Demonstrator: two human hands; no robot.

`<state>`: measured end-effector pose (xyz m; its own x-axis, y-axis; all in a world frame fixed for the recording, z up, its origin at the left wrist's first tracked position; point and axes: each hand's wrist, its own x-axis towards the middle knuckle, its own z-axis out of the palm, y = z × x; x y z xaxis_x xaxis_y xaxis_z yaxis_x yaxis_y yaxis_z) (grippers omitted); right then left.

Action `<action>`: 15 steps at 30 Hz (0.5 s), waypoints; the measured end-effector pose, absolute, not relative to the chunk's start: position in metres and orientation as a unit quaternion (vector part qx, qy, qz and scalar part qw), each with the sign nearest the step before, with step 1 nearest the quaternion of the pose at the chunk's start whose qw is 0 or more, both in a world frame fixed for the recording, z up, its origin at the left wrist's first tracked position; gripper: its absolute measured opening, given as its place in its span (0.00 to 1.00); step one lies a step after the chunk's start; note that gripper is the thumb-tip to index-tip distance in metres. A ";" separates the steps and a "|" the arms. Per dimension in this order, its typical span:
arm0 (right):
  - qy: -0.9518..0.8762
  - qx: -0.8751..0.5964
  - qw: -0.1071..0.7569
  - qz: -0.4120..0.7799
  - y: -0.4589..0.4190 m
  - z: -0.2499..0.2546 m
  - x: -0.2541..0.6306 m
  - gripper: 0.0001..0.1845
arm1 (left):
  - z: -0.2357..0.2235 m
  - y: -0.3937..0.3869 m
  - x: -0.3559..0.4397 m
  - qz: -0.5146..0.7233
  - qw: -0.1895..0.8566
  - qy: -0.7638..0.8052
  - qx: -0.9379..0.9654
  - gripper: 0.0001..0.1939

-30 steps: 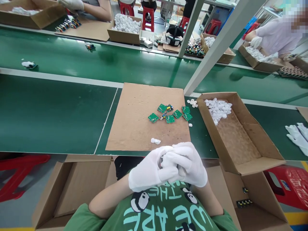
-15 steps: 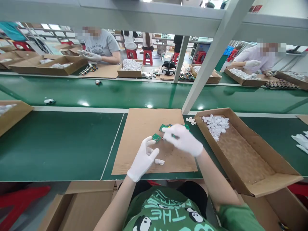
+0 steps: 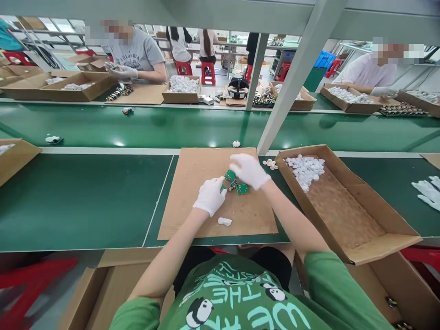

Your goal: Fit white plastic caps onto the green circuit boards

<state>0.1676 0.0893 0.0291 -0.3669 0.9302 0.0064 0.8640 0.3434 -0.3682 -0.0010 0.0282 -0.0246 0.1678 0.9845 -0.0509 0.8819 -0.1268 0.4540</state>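
Observation:
My left hand (image 3: 210, 196), in a white glove, has its thumb and forefinger round a small green circuit board (image 3: 223, 188), mostly hidden by the fingers. Next to it on the cardboard sheet (image 3: 195, 183) lie more boards, one green board (image 3: 242, 188) flat and another green board (image 3: 230, 175) farther back. My right hand (image 3: 250, 170), also gloved, is over the far part of the sheet, fingers stretched and apart, with nothing visible in them. A small white piece (image 3: 225, 221) lies near the sheet's front edge. Just beyond the sheet, a white-topped part (image 3: 236, 144) sits on the green belt (image 3: 192, 128).
A cardboard tray (image 3: 357, 220) of white caps (image 3: 305, 169) stands at right, with a few loose caps (image 3: 270, 164) beside it. A slanted metal post (image 3: 292, 91) rises behind the sheet. Spare gloves (image 3: 428, 191) lie far right. Co-workers sit across the belt.
A white-topped part now sits on the belt beyond the sheet. My right hand has moved back and left, uncovering boards. My left hand has moved forward and closed on a board. The view has shifted.

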 end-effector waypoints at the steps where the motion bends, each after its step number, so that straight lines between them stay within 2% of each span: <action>1: -0.830 -0.520 0.104 0.174 0.063 0.025 0.167 0.17 | -0.024 0.030 -0.001 0.121 0.199 0.624 0.746 0.22; 6: -0.855 -0.445 0.103 0.245 -0.037 -0.011 0.158 0.15 | -0.024 0.034 -0.001 0.106 0.209 0.606 0.761 0.25; 9: -0.840 -0.437 0.134 0.293 -0.048 -0.029 0.151 0.09 | -0.021 0.029 -0.008 0.123 0.212 0.616 0.749 0.23; 15: -0.747 -0.438 0.238 0.439 -0.048 -0.025 0.160 0.13 | -0.005 -0.013 -0.032 0.217 0.226 0.654 0.688 0.23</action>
